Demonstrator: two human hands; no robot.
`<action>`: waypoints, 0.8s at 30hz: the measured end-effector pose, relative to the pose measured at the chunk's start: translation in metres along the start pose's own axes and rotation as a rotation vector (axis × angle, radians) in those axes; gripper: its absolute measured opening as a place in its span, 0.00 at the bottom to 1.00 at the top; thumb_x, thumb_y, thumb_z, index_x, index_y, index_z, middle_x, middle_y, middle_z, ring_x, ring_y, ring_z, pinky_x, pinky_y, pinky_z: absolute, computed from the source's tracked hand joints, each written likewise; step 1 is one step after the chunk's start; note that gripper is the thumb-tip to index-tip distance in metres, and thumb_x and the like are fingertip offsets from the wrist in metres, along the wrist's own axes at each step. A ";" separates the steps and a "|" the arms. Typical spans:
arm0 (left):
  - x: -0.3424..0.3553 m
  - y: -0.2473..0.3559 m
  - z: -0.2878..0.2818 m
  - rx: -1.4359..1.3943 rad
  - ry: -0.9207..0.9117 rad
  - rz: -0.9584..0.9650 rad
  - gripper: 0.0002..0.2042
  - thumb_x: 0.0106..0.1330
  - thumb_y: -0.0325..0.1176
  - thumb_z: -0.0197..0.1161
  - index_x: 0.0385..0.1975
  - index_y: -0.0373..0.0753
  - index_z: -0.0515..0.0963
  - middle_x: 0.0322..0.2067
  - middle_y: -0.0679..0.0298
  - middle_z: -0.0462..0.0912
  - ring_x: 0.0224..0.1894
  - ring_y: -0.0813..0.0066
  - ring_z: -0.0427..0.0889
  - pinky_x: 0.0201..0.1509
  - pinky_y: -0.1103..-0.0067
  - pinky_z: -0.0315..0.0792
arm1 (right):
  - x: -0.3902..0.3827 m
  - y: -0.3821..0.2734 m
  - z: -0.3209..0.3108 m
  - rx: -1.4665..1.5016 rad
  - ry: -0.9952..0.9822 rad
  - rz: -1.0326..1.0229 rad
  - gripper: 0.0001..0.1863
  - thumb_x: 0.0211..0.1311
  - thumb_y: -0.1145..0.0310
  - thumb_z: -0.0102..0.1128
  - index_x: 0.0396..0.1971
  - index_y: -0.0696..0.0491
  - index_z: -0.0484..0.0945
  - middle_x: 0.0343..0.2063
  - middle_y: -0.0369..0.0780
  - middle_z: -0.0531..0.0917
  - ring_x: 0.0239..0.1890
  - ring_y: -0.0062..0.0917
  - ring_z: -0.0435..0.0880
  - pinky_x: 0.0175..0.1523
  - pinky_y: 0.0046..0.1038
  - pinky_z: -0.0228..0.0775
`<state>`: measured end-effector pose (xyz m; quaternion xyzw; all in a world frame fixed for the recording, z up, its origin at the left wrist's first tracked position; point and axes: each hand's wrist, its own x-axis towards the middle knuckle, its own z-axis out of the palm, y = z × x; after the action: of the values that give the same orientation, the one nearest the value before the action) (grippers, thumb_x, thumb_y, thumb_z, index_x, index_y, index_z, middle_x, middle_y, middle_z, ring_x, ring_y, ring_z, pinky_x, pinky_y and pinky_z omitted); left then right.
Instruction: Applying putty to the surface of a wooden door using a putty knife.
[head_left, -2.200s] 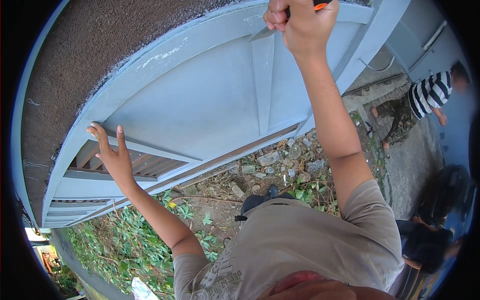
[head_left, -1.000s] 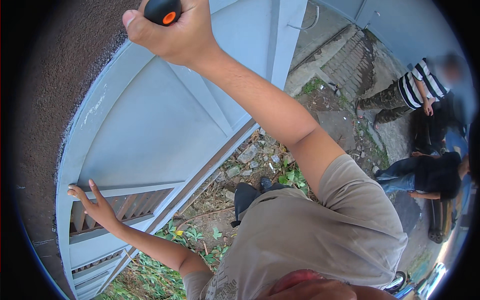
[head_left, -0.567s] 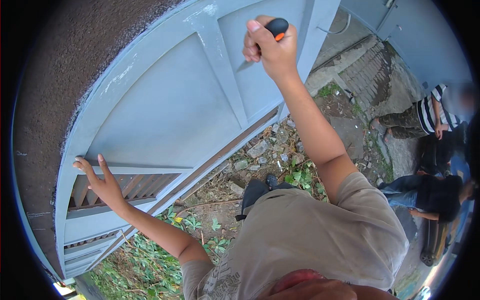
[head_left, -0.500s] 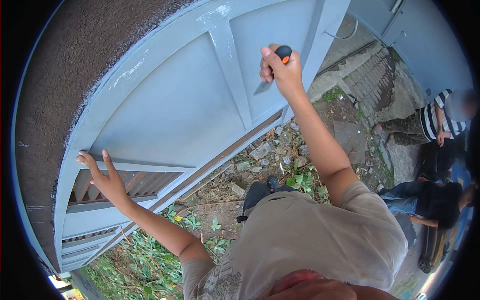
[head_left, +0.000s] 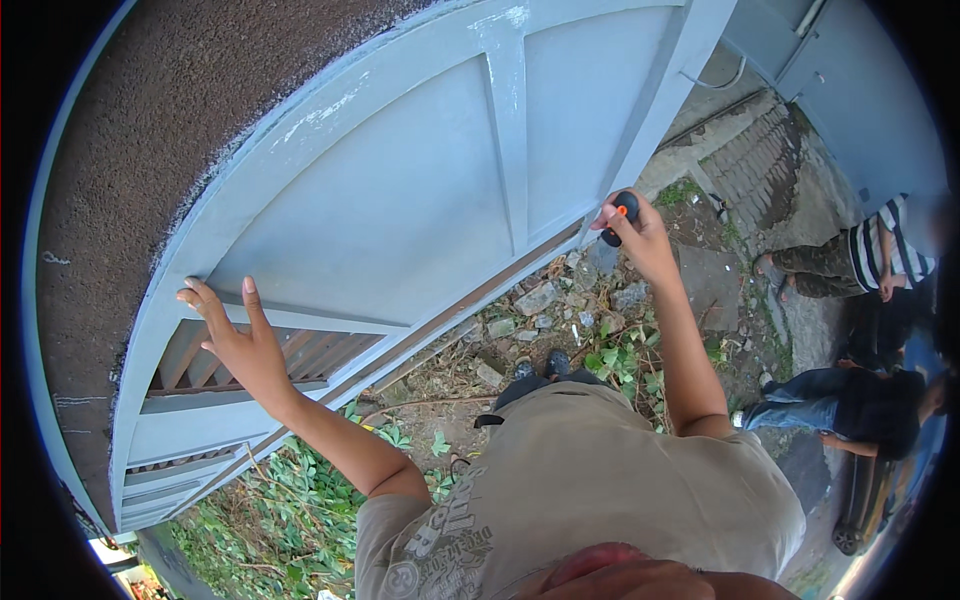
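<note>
My right hand (head_left: 640,232) is closed round the black and orange handle of a scraper (head_left: 625,207). It is held beside the lower right edge of a light blue-grey panelled shutter (head_left: 390,190), and the blade points down and is hard to make out. My left hand (head_left: 235,335) lies with its fingers apart on the shutter's frame, above a slatted opening (head_left: 290,355). White scuffed patches (head_left: 318,115) show on the curved outer rail and at the top of the upright divider.
A rough brown wall (head_left: 130,150) borders the shutter on the left. Broken stones (head_left: 535,298) and green plants (head_left: 290,520) cover the ground below. Two people stand at the right, one in a striped shirt (head_left: 880,245), one in a black top (head_left: 885,410). A metal hook (head_left: 730,78) juts out upper right.
My right hand has moved down and right with the scraper, from in front of the upper panel to the shutter's lower edge. My left hand keeps its place on the frame while the view shifts slightly.
</note>
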<state>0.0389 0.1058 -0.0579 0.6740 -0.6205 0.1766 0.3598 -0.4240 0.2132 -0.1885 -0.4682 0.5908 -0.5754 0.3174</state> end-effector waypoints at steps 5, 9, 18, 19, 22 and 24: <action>-0.002 -0.003 -0.007 0.003 -0.030 0.009 0.35 0.70 0.57 0.55 0.72 0.47 0.57 0.73 0.54 0.53 0.75 0.58 0.51 0.71 0.40 0.41 | 0.012 -0.054 0.003 0.159 0.169 0.034 0.17 0.67 0.57 0.64 0.41 0.57 0.81 0.21 0.30 0.75 0.23 0.15 0.74 0.32 0.20 0.69; -0.001 -0.003 -0.011 -0.031 -0.020 0.030 0.36 0.69 0.58 0.55 0.72 0.46 0.57 0.73 0.54 0.53 0.75 0.58 0.50 0.72 0.40 0.42 | 0.006 -0.033 0.023 -0.029 0.086 -0.027 0.20 0.69 0.52 0.59 0.34 0.57 0.81 0.17 0.31 0.72 0.19 0.15 0.71 0.26 0.20 0.64; -0.002 -0.002 -0.012 0.014 -0.031 0.073 0.37 0.69 0.57 0.56 0.72 0.43 0.56 0.73 0.53 0.51 0.75 0.56 0.51 0.72 0.43 0.44 | 0.089 -0.209 0.048 0.682 0.099 -0.592 0.28 0.69 0.46 0.42 0.15 0.52 0.66 0.08 0.33 0.63 0.10 0.19 0.58 0.19 0.23 0.53; -0.001 -0.002 -0.014 0.013 -0.046 0.069 0.37 0.69 0.57 0.56 0.72 0.43 0.56 0.73 0.53 0.52 0.75 0.56 0.51 0.72 0.43 0.44 | 0.098 -0.233 0.053 0.690 0.079 -0.708 0.28 0.68 0.47 0.44 0.14 0.53 0.66 0.08 0.34 0.64 0.10 0.18 0.60 0.19 0.23 0.54; -0.001 -0.006 -0.019 0.017 -0.065 0.063 0.37 0.69 0.57 0.56 0.73 0.43 0.56 0.73 0.53 0.52 0.75 0.56 0.51 0.72 0.43 0.44 | 0.132 -0.266 0.064 0.672 0.111 -0.761 0.32 0.70 0.42 0.38 0.12 0.50 0.64 0.05 0.33 0.62 0.05 0.21 0.58 0.12 0.24 0.51; -0.001 -0.005 -0.019 0.018 -0.069 0.062 0.37 0.69 0.57 0.56 0.73 0.44 0.56 0.73 0.53 0.52 0.75 0.56 0.51 0.72 0.43 0.44 | 0.164 -0.244 0.076 0.709 0.120 -0.659 0.31 0.70 0.44 0.42 0.12 0.50 0.64 0.05 0.34 0.63 0.05 0.20 0.59 0.12 0.24 0.52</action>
<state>0.0471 0.1198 -0.0468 0.6636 -0.6515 0.1698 0.3263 -0.3672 0.0582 0.0663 -0.4592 0.1962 -0.8370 0.2236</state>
